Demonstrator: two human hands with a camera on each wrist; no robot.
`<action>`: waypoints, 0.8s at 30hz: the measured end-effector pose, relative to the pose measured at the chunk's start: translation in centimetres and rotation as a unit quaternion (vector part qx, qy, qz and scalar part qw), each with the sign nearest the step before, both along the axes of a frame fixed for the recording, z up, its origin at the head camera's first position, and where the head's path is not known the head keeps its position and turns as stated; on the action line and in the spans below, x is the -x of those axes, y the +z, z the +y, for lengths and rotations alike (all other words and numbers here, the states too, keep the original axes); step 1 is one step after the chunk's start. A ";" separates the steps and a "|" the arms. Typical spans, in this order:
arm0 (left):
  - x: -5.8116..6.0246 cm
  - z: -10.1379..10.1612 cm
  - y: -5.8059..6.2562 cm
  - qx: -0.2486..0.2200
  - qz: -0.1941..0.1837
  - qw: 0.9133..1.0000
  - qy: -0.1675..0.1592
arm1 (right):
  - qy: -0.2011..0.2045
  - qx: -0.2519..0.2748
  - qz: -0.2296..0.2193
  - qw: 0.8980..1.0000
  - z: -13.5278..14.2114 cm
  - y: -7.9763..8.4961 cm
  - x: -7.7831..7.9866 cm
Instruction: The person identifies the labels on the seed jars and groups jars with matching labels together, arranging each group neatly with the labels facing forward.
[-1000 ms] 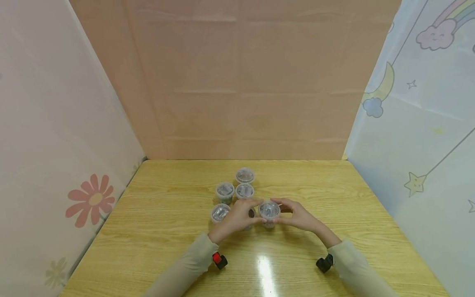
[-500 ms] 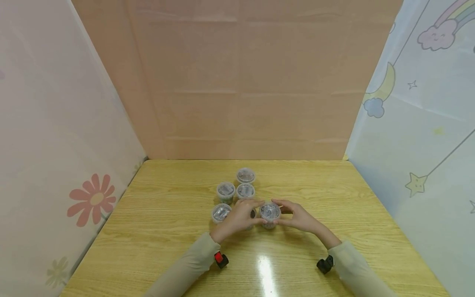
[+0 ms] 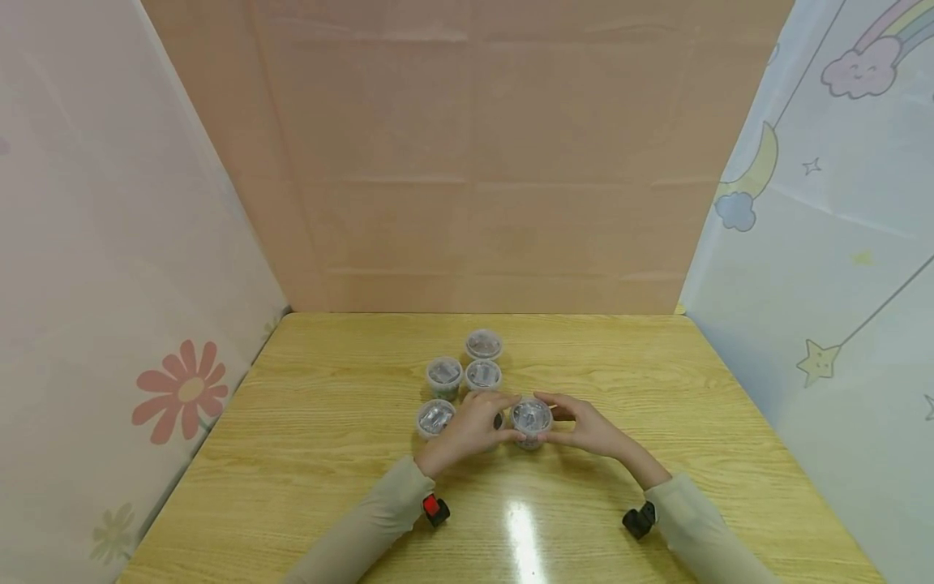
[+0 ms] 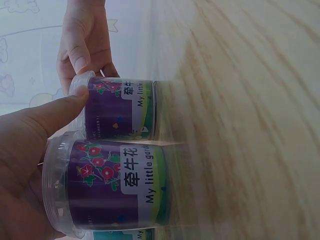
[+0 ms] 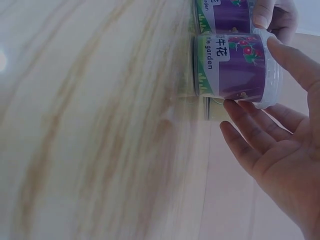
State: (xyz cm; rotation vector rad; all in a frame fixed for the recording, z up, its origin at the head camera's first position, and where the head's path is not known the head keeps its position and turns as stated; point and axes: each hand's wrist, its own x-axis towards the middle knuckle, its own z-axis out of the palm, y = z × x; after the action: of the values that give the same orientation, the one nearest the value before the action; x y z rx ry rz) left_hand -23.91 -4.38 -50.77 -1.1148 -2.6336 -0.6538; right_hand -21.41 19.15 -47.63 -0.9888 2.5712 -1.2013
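Note:
A lidded clear plastic cup (image 3: 531, 417) with a silvery top stands on the table between both hands. My left hand (image 3: 474, 424) grips its rim from the left, thumb at the near side and fingers at the far side. From the right, my right hand (image 3: 587, 426) holds the same rim between thumb and fingers. In the right wrist view, the held cup (image 5: 232, 67) has a purple "My little garden" label with red flowers, and its base is at the tabletop. A matching cup (image 4: 117, 185) stands beside it, mostly hidden under my left hand in the head view.
More lidded cups stand close by: one at the back (image 3: 483, 345), one in front of it (image 3: 483, 375), one to the left (image 3: 444, 375) and one near the left wrist (image 3: 435, 418). The wooden table (image 3: 350, 487) meets upright panels at the back and sides.

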 end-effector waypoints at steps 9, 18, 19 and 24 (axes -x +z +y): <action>0.1 0.2 -0.2 0.014 0.007 1.000 0.005 | -0.004 0.003 0.009 1.000 0.9 -2.5 1.3; 0.2 0.1 -0.4 0.006 0.011 1.000 0.001 | -0.006 -0.011 0.020 1.000 1.4 -2.9 1.8; 0.2 0.1 -0.4 0.002 0.010 1.000 -0.001 | -0.008 -0.015 0.022 1.000 1.3 -2.9 1.8; 0.3 -0.1 -0.1 -0.037 0.005 0.999 -0.021 | -0.015 -0.024 0.035 0.999 1.1 -2.5 1.9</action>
State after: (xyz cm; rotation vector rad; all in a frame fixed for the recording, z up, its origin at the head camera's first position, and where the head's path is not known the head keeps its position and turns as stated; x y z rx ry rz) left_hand -24.17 -4.51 -50.90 -1.1530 -2.5612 -0.7456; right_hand -23.28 20.24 -50.14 -1.0019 2.6640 -1.1274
